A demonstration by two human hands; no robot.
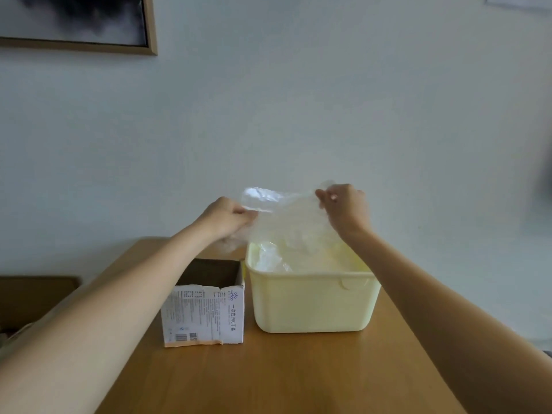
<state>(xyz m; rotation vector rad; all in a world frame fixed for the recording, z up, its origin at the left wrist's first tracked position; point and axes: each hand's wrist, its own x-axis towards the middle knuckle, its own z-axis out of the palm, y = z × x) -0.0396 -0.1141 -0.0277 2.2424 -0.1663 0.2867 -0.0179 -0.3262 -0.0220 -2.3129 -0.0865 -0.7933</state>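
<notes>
- Clear thin plastic film (pixel 286 222): colourless and see-through, with white glare patches along its upper edge.
- Pale yellow rectangular plastic bin (pixel 310 306): uniform pastel yellow, plain walls. It shows paler where the film lies inside.
- White printed cardboard box (pixel 206 315): white outer face with fine grey-black text, a blue logo and a dark barcode. Inner walls and torn edges are raw brown.
- Brown wooden worktop (pixel 283 377): warm orange-brown with faint grain.
- Plain painted wall (pixel 298 100): flat pale grey-white.
- Light-wood framed picture (pixel 89 22): tan frame, cloudy black and grey smudges.

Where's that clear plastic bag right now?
Head view, centre: the clear plastic bag hangs over the yellow bin, pinched by the left hand and right hand.
</notes>
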